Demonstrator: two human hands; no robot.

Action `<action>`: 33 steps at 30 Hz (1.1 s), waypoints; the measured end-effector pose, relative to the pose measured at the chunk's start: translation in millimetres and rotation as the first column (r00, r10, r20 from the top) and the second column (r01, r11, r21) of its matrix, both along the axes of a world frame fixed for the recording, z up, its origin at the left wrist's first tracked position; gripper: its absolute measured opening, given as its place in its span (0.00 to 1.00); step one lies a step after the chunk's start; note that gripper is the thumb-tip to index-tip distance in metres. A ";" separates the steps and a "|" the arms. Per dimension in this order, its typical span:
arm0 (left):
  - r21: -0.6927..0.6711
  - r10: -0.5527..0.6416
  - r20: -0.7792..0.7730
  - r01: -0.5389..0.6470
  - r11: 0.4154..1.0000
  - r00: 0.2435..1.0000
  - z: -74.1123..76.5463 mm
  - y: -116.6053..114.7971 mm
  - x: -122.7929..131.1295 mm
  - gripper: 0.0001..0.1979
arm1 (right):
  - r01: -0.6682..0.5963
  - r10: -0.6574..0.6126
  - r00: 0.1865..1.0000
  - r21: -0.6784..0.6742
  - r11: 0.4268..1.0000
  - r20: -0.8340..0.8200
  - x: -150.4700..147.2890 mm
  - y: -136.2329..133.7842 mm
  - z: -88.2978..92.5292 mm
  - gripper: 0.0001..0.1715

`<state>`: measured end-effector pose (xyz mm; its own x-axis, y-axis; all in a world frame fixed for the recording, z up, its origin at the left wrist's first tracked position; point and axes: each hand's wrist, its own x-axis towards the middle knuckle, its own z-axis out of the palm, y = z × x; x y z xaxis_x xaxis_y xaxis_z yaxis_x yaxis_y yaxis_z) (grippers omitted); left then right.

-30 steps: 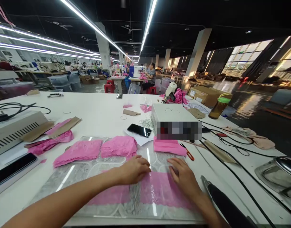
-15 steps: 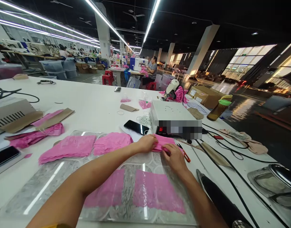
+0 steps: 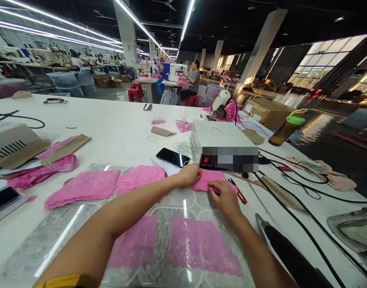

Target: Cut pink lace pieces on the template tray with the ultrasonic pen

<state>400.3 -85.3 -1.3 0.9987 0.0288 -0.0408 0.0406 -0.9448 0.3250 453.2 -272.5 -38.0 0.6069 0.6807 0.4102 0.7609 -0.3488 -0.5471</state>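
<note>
No legible lettering or numbers.

The white table (image 3: 111,128) bears a clear sheet (image 3: 163,242), snips (image 3: 241,195).

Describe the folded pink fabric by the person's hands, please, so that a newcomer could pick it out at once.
On the white table, find the pale metal box with the red switch. The folded pink fabric lies just in front of it, between the left hand and the orange-handled snips. Unlike the two pink stacks farther left, it has the right hand on it.
</note>
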 end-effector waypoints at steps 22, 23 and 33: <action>-0.139 0.003 -0.015 -0.005 0.990 1.000 17.5 5.4 5.6 0.16 | 0.148 -0.163 0.985 0.211 0.966 0.060 4.6 -1.0 -0.5 0.16; -0.149 0.001 -0.017 -0.004 0.989 1.000 19.8 4.9 5.1 0.16 | 0.154 -0.171 0.983 0.218 0.964 0.062 5.0 -0.4 0.0 0.18; -0.305 -0.013 -0.019 0.006 0.952 1.000 53.9 -9.4 -11.1 0.15 | 0.172 -0.169 0.985 0.254 0.952 -0.033 4.8 -1.7 20.0 0.11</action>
<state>389.1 -94.8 52.6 0.9978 0.0022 -0.0667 0.0417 -0.8012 0.5970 458.0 -274.2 -17.9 0.7099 0.4407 0.5494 0.6961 -0.3206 -0.6423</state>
